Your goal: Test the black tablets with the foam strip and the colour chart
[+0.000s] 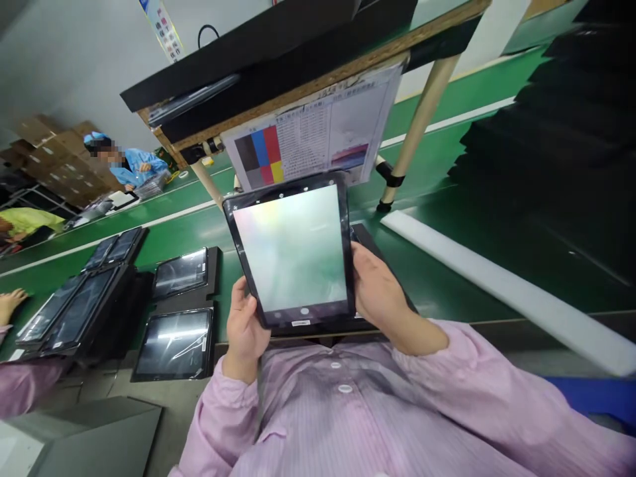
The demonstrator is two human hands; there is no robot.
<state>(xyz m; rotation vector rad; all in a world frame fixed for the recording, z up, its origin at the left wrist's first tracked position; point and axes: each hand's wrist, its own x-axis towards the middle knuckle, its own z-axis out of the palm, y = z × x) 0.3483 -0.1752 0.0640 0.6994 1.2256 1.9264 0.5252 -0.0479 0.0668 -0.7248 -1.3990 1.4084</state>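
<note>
A tablet (298,252) with a black frame and a lit, whitish-green screen is held up in front of my chest. My left hand (246,329) grips its lower left edge, thumb towards the front. On the opposite side, my right hand (376,286) closes round the right edge, its fingers mostly behind the device. Beneath the tablet a black tray (370,244) lies partly hidden on the green bench. Further left, two dark tablets, an upper one (179,273) and a lower one (173,343), rest in black trays.
A shelf (298,79) with a hanging printed sheet (311,129) stands ahead. Stacked tablets (82,308) lie left, near a co-worker's hand (12,303). A white strip (497,285) crosses the right side, below black stacked trays (561,146). Another person (132,165) sits across the bench.
</note>
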